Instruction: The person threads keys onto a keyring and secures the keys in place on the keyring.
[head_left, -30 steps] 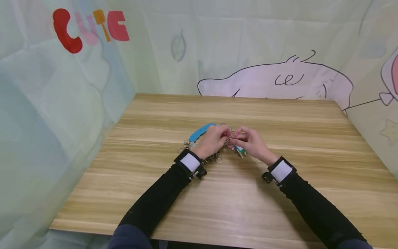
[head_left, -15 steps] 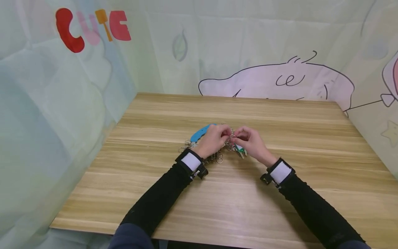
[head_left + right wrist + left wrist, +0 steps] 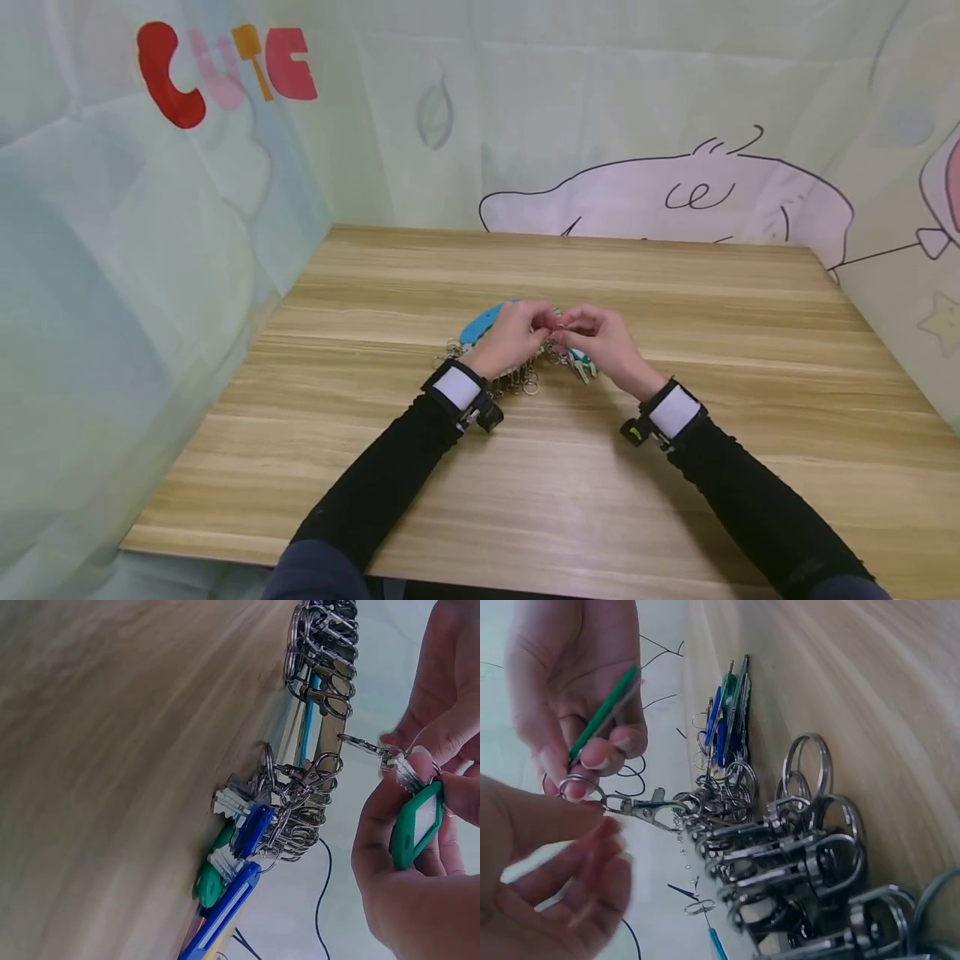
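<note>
In the head view my left hand (image 3: 510, 337) and right hand (image 3: 606, 346) meet fingertip to fingertip over a bunch of metal clasps. The left wrist view shows my left thumb and finger pinching the split ring (image 3: 581, 784) of a swivel clasp (image 3: 645, 810), whose far end reaches the other clasps. My right hand holds a green key tag (image 3: 418, 825) with a silver key (image 3: 409, 774), close against that ring. Whether the tag's own ring is threaded on it, I cannot tell. Below, blue key tags (image 3: 225, 907) with keys lie on the table.
A curved blue strip (image 3: 478, 325) lies under and left of my left hand. Several swivel clasps with rings (image 3: 817, 862) hang in a row along it. The wooden table (image 3: 570, 500) extends around both hands, with a printed cloth (image 3: 600, 100) behind it.
Both hands stay nearly in place, fingertips together. My right hand and wrist have shifted slightly left, closer to the left fingers.
</note>
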`<state>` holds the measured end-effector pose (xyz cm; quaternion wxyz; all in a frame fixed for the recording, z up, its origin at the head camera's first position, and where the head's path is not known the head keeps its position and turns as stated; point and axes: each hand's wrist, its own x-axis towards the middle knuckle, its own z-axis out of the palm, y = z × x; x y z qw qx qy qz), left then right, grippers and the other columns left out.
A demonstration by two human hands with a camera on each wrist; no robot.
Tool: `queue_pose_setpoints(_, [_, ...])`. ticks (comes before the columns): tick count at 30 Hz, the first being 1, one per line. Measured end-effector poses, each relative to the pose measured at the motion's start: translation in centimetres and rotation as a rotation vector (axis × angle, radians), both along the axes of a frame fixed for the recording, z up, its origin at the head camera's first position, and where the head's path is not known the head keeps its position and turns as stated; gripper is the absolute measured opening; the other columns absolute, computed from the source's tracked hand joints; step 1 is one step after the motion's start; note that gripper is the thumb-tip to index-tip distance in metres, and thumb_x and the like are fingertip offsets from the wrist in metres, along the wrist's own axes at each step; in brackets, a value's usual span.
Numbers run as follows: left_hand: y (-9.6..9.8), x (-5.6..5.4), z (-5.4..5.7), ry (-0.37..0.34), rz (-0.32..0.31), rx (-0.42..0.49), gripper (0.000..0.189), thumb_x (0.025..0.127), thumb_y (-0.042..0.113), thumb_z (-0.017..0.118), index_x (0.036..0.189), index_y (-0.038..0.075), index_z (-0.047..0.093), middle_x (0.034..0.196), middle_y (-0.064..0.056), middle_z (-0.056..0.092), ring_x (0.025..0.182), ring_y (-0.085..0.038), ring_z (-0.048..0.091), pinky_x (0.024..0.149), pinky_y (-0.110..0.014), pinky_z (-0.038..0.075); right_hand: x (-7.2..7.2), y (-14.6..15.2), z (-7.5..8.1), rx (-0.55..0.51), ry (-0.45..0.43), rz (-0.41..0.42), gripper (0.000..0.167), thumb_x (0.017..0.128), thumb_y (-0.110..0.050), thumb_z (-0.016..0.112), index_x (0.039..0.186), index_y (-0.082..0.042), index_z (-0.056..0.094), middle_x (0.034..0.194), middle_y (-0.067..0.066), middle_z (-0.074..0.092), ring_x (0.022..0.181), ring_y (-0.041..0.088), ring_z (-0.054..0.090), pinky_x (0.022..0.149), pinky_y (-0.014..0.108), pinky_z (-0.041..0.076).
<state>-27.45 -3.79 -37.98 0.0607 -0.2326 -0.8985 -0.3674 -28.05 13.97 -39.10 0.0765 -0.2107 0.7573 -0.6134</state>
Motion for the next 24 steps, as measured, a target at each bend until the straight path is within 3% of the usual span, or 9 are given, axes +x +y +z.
queue_pose_setpoints(5, [-0.14,-0.08,-0.03,0.026,-0.032,0.024,0.011,0.090,-0.001,0.061,0.096,0.005,0.067,0.090,-0.007,0.071,0.079,-0.014,0.065,0.071,-0.020,0.052,-0.02,0.02,-0.04,-0.033,-0.053,0.000,0.022,0.088,0.000,0.064,0.107,0.010,0.059,0.097,0.010,0.075,0.076,0.009,0.070,0.077,0.025,0.057])
queue_pose_setpoints(12, [-0.18,-0.16,-0.05,0.014,-0.017,0.039,0.013,0.089,-0.003,0.059,0.094,0.005,0.068,0.083,-0.007,0.070,0.072,-0.013,0.062,0.064,-0.017,0.048,0.07,0.02,0.00,0.016,-0.013,-0.011,0.022,0.087,-0.002,0.065,0.107,0.005,0.063,0.100,0.015,0.074,0.076,0.008,0.070,0.078,0.023,0.056])
queue_pose_setpoints(17, [-0.03,-0.10,0.21,-0.012,-0.009,0.009,0.014,0.089,-0.003,0.058,0.097,0.005,0.067,0.087,-0.008,0.070,0.075,-0.014,0.062,0.065,-0.019,0.048,-0.03,0.03,-0.01,0.007,-0.012,-0.013,0.021,0.086,-0.003,0.066,0.106,0.005,0.064,0.096,0.008,0.075,0.075,0.008,0.069,0.077,0.023,0.056])
queue_pose_setpoints(24, [0.05,-0.06,0.21,0.022,-0.028,0.005,0.011,0.091,-0.001,0.060,0.097,0.004,0.067,0.087,-0.008,0.071,0.076,-0.014,0.064,0.068,-0.020,0.051,0.03,0.20,-0.11,-0.026,-0.053,-0.012,0.023,0.087,-0.002,0.065,0.108,0.006,0.064,0.092,-0.002,0.075,0.077,0.008,0.070,0.077,0.023,0.056])
